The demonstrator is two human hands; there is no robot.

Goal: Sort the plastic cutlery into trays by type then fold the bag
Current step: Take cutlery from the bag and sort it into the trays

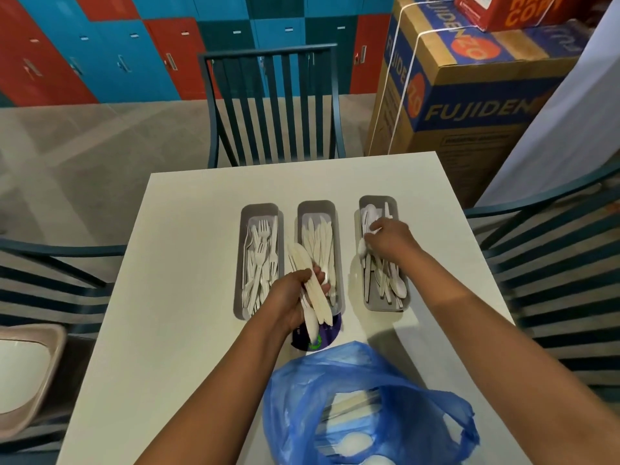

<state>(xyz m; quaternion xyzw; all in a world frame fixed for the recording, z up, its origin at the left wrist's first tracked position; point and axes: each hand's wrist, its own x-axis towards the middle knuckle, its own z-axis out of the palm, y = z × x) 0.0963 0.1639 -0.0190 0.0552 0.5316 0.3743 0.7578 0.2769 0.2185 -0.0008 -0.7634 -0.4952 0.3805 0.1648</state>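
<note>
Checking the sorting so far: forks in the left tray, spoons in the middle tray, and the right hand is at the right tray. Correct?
Not quite. The head view shows knives in the middle tray; spoons fill the right tray, where the right hand is. Forks in the left tray is correct.

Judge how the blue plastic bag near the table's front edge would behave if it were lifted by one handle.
The blue bag looks thin and crumpled, so it would probably sag rather than hold shape. White cutlery shows through its open mouth, so the load would likely slide and bunch at the bottom. It seems light overall.

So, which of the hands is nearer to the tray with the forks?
Left. The left hand holds a bundle of knives just right of the fork tray; the right hand is over the spoon tray, two trays away.
</note>
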